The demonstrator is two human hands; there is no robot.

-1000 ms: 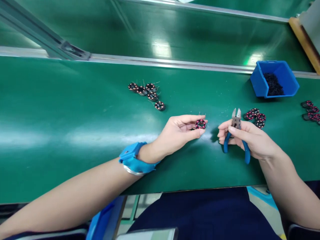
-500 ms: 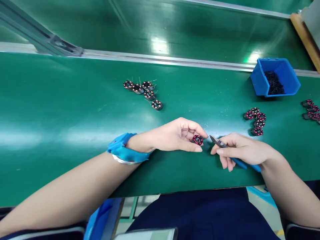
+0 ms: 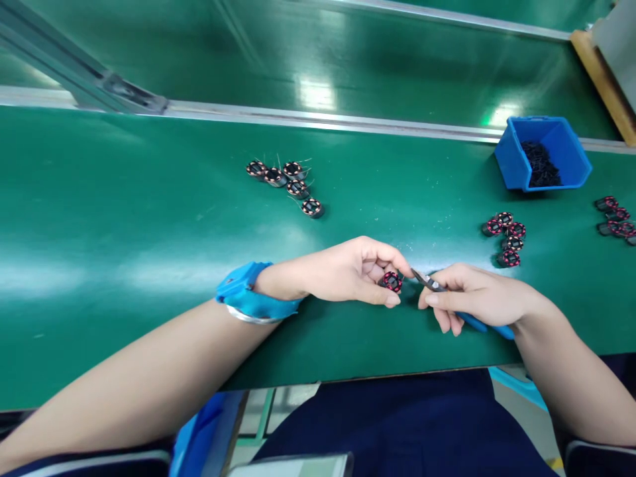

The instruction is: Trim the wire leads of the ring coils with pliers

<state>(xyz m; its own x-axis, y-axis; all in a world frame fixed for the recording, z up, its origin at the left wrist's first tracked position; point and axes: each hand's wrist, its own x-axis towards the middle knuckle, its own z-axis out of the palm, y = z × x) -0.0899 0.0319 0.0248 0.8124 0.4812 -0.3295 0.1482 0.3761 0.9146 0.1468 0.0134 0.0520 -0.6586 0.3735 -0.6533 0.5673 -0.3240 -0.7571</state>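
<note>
My left hand (image 3: 355,268), with a blue band at the wrist, holds a small round coil part (image 3: 391,281) with a red and black top face. In my right hand (image 3: 467,295) is a pair of pliers (image 3: 431,283) with blue handles. Their tips touch or nearly touch my left fingertips, beside the coil part. Several copper-topped coil parts (image 3: 297,189) with thin loose wires stand beyond my left hand. Another cluster of coil parts (image 3: 511,243), some red and some copper-coloured on top, stands beyond my right hand.
At the back right a blue bin (image 3: 559,156) holds dark small pieces. More red-topped coil parts (image 3: 616,213) stand at the right edge. A metal rail (image 3: 298,121) runs along the back of the green table (image 3: 124,218). Tiny scraps dot the surface.
The pliers and my right hand have moved slightly left, bringing the tips up to my left fingertips. The coil part has tilted or shifted slightly in my left hand.
</note>
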